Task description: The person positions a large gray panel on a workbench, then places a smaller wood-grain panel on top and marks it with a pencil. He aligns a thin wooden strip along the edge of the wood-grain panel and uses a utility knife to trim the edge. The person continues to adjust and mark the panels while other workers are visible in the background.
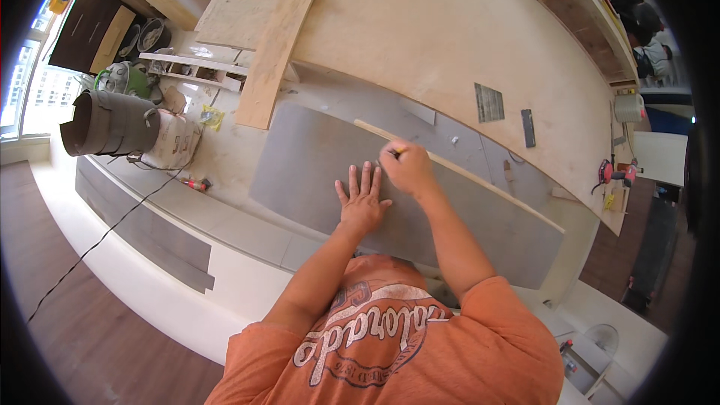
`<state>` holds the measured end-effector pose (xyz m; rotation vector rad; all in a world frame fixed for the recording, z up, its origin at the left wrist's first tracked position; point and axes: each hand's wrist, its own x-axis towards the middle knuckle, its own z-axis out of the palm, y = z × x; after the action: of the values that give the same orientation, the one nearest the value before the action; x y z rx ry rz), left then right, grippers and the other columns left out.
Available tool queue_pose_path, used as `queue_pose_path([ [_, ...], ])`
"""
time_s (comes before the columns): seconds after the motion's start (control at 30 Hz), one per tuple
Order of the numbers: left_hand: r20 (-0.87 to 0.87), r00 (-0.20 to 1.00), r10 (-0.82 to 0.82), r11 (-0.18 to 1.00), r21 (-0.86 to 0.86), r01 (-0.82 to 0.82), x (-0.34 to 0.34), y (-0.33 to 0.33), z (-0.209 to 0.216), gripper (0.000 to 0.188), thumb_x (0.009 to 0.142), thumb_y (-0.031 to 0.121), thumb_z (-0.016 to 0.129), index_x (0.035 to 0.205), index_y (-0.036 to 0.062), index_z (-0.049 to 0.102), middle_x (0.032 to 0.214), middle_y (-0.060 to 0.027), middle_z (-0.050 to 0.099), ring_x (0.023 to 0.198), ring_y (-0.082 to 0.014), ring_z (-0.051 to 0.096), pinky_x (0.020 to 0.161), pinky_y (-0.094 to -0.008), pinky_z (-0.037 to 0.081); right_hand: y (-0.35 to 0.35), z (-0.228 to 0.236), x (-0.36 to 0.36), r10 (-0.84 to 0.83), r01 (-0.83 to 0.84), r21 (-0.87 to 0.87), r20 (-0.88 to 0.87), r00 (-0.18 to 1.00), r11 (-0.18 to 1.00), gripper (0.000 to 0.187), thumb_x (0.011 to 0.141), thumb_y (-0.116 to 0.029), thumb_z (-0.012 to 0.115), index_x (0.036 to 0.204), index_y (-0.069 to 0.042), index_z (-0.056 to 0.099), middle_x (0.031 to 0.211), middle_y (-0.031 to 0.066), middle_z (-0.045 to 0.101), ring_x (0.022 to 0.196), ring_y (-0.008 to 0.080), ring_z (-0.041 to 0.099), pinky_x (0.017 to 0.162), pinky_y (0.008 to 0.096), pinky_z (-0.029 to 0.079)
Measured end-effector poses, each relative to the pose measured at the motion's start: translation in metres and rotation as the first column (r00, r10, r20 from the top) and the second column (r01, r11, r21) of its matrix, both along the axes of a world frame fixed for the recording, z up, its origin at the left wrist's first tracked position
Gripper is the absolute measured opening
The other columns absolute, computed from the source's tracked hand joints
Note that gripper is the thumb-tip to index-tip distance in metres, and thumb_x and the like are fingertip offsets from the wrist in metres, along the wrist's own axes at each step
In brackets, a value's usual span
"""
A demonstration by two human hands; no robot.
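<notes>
A long grey sheet (307, 154) lies flat in front of my body. Fingers spread, my left hand (364, 199) rests on its surface. Just to the right, my right hand (406, 167) is closed in a fist around a small black and yellow tool (397, 153), mostly hidden by the fingers, so its exact kind does not show. That fist is at the sheet's far part, close to a narrow pale wooden strip (480, 184) running along the far edge.
Beyond stands a large plywood surface (390, 30) with a plank (281, 45) across its left part. Red power drills (616, 172) lie at its right end. Rolled grey material (112, 124) stands left, near a black cable (101, 240). Another person (637, 19) is at far right.
</notes>
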<state>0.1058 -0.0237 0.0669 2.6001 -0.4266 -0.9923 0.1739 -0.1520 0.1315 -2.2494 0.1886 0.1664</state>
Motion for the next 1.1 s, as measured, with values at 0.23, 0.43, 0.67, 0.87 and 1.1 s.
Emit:
queue_pose_path([
  [0.23, 0.071, 0.997, 0.015, 0.999, -0.048, -0.012, -0.002, 0.000, -0.004, 0.077, 0.095, 0.049, 0.042, 0.154, 0.0158, 0.006, 0.161, -0.0076, -0.003, 0.146, -0.0360, -0.011, 0.111, -0.0636, -0.005, -0.105, -0.065, -0.135, -0.422, 0.536, 0.177, -0.438, 0.794, 0.825, 0.041, 0.093, -0.033, 0.050, 0.100, 0.006, 0.062, 0.077, 0.0218, 0.062, 0.068, 0.0314, 0.060, 0.067, 0.0406, 0.047],
  [0.43, 0.216, 0.976, -0.039, 0.999, -0.021, 0.044, -0.005, -0.012, -0.011, 0.081, 0.091, 0.051, 0.051, 0.152, 0.0131, 0.014, 0.159, -0.0119, 0.006, 0.146, -0.0390, 0.000, 0.110, -0.0662, 0.006, -0.201, -0.094, -0.307, -0.773, 0.677, -0.377, -0.247, 0.584, 0.632, 0.042, 0.085, -0.033, 0.064, 0.107, 0.003, 0.062, 0.086, 0.0197, 0.065, 0.084, 0.0333, 0.064, 0.077, 0.0424, 0.048],
  [0.67, 0.528, 0.843, 0.099, 0.935, -0.339, 0.102, -0.020, 0.046, -0.038, 0.056, 0.084, 0.016, 0.065, 0.135, 0.0050, 0.046, 0.144, -0.0180, 0.041, 0.137, -0.0378, 0.032, 0.109, -0.0547, 0.022, -0.216, -0.110, -0.417, -0.987, 0.946, -0.323, -0.143, -0.076, -0.026, 0.068, 0.074, -0.036, 0.078, 0.119, 0.008, 0.051, 0.115, 0.0237, 0.059, 0.105, 0.0309, 0.059, 0.088, 0.0400, 0.046],
  [0.87, 0.533, 0.682, 0.501, 0.864, -0.257, -0.433, -0.046, 0.155, -0.050, 0.050, 0.086, 0.022, 0.069, 0.126, -0.0016, 0.053, 0.128, -0.0172, 0.055, 0.114, -0.0328, 0.053, 0.100, -0.0422, 0.039, -0.234, -0.120, -0.454, -0.940, 0.971, -0.030, -0.245, -0.236, -0.236, 0.064, 0.077, -0.036, 0.076, 0.116, 0.010, 0.053, 0.104, 0.0217, 0.060, 0.095, 0.0278, 0.058, 0.083, 0.0380, 0.046],
  [1.1, -0.735, 0.003, 0.678, -0.176, -0.166, -0.970, -0.075, 0.173, -0.057, 0.058, 0.094, 0.036, 0.052, 0.143, 0.0085, 0.037, 0.147, -0.0144, 0.037, 0.136, -0.0288, 0.036, 0.105, -0.0427, 0.037, -0.254, -0.132, -0.439, -0.875, 0.915, 0.255, -0.451, -0.173, -0.312, 0.031, 0.074, -0.021, 0.079, 0.092, -0.003, 0.062, 0.075, 0.0020, 0.056, 0.061, 0.0145, 0.050, 0.054, 0.0303, 0.041],
])
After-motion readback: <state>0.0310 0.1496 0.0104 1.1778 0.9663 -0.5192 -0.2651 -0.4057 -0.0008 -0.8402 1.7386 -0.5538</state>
